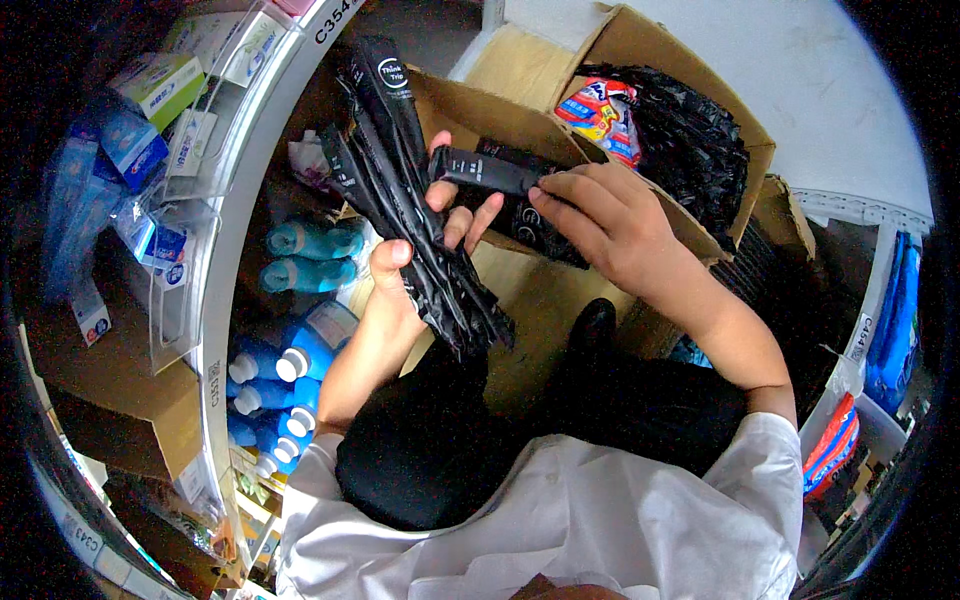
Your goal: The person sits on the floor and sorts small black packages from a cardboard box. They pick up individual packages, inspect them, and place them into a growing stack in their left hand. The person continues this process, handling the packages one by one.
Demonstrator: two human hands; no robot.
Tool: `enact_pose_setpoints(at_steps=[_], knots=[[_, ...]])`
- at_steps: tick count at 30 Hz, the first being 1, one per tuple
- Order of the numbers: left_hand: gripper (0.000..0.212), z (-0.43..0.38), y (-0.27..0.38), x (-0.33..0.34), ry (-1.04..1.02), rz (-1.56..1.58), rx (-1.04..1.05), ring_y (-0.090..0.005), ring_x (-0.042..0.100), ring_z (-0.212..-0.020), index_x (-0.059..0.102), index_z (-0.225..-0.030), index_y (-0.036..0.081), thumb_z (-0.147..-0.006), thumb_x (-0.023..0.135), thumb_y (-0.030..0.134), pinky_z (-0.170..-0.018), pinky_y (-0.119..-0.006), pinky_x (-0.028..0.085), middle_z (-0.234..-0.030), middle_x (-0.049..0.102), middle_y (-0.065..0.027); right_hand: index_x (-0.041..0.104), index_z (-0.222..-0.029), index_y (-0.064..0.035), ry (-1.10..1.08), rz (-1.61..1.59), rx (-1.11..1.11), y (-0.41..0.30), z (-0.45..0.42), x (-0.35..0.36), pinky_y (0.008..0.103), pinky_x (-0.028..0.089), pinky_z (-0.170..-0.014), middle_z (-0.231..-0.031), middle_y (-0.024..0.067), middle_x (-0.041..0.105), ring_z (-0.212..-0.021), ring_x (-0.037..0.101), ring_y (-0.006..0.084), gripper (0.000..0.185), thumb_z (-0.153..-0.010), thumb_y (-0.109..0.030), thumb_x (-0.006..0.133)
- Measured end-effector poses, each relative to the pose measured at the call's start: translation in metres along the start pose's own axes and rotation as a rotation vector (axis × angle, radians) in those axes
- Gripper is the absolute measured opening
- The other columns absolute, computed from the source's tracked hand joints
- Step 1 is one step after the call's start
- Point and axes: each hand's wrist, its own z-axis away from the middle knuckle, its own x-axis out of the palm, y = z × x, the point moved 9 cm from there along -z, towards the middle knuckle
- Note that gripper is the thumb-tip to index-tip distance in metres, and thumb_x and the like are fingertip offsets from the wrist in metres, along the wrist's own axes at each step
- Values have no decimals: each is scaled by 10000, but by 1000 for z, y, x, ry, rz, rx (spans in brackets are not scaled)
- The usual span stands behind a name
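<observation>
My left hand [420,247] grips a bundle of long black plastic packets [409,187], its thumb on the near side and its fingers coming round the far side. The packets bear white print. With its fingertips my right hand [607,217] holds one end of another black packet [487,171], lying flat; its other end reaches the fingers of my left hand. Beneath and beyond it, more black packets [536,225] show at an open cardboard box [480,105].
A second cardboard box [694,82] holds black plastic and a red-and-blue packet [600,116]. Blue bottles with white caps [292,364] and teal bottles [311,274] stand at left, beside a curved-looking shelf edge [217,300] with boxed goods. Blue packs [892,322] hang over the right shelf.
</observation>
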Motion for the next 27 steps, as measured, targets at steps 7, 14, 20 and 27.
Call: enact_pose_setpoints(at_steps=[7, 14, 20, 27], knots=[[952, 8, 2, -1, -112, -105, 14, -224, 645, -723, 379, -1428, 87, -604, 842, 204, -1256, -470, 315, -982, 601, -29, 705, -1179, -42, -61, -191, -5, 5, 5, -2, 445, 548, -911, -1140, 131, 668, -1035, 648, 337, 391, -798, -131, 703], [877, 12, 1, 5, -205, -141, -9, -229, 647, -678, 411, -1312, 108, -568, 873, 167, -1244, -456, 340, -920, 626, -31, 605, -1369, -46, -76, -760, 427, 73, 39, 45, 374, 508, -987, -1308, 92, 652, -1114, 637, 231, 403, -998, -194, 655], [915, 11, 9, -2, -117, -99, 31, -219, 617, -729, 403, -1363, 110, -575, 865, 153, -1197, -459, 392, -969, 563, -30, 608, -1357, -39, -366, -1390, 1004, 83, 89, 78, 260, 555, -746, -1077, 40, 711, -827, 668, 111, 365, -1000, -105, 644], [940, 11, 16, -10, 16, -306, 63, -210, 589, -761, 384, -1458, 134, -638, 840, 193, -764, -424, 481, -994, 524, -32, 611, -1356, -40, -243, -923, 946, 115, 113, 106, 328, 600, -771, -1028, 105, 728, -863, 723, 176, 379, -978, -28, 639]])
